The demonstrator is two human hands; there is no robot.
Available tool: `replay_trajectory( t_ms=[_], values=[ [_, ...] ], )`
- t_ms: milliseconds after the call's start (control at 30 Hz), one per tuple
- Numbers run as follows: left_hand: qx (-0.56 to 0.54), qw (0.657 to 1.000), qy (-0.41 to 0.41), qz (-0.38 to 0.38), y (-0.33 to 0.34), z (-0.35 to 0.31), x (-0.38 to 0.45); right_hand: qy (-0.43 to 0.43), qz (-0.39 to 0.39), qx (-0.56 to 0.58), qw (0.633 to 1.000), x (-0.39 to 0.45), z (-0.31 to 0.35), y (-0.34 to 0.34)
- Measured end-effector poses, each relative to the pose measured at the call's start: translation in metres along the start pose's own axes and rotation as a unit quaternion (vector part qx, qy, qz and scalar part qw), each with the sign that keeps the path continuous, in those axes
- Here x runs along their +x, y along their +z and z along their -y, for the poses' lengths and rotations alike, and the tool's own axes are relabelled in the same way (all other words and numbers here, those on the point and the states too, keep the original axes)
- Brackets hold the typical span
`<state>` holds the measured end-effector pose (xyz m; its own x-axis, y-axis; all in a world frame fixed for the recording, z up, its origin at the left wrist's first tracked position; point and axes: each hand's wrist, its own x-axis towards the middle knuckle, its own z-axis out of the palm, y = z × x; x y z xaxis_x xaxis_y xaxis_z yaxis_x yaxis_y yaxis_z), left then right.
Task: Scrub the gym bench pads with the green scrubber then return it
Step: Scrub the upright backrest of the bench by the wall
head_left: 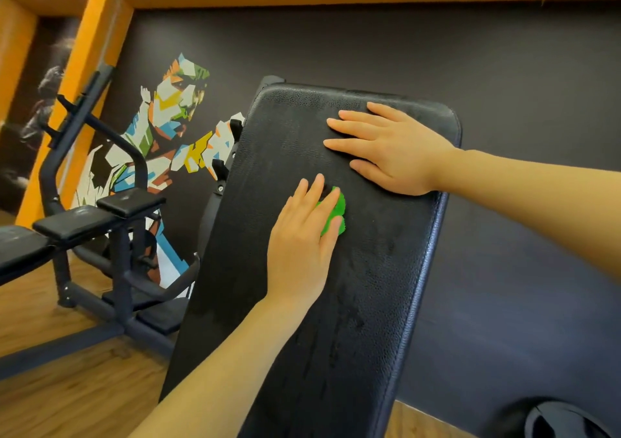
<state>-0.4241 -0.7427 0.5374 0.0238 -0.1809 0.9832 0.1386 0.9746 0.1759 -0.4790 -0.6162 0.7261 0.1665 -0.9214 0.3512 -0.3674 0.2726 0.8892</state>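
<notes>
— On the tilted back pad (369, 286) of the incline bench, about halfway up, that's where the green scrubber (336, 214) sits. The left hand (302, 236) lies over it with the fingers laid out nearly straight, pressing it flat against the black vinyl rather than wrapping round it.

— And the other hand?

— The right hand (393, 148) rests flat near the top of the same pad, fingers spread, holding nothing. I'd say it steadies the pad while the other one rubs.

— How far through would you put it?

— Somewhere in the middle, by my reckoning. Dull, damp-looking streaks run down the pad below the scrubber and smear across the upper part too, so a good deal of this surface looks worked over. I can't tell from here whether the very edges got any attention.

— So what's left?

— The task speaks of pads, more than one. The seat of this bench is out of sight below the frame, so I can't judge it. Off to the left stands another bench (67, 226) with its own small black pads, well apart from the hands; whether that one counts, I can't say. And the scrubber hasn't gone back to its place, wherever that is; nothing here shows it.
</notes>
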Motion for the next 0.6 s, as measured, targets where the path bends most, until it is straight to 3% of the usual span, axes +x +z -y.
replay_trajectory(
  t_ms=[600],
  values=[
    [0.023,0.998,0.046,0.034,-0.006,0.016,-0.054,0.0,0.007,-0.012,1.0,-0.002,0.0,0.0]
  ],
)
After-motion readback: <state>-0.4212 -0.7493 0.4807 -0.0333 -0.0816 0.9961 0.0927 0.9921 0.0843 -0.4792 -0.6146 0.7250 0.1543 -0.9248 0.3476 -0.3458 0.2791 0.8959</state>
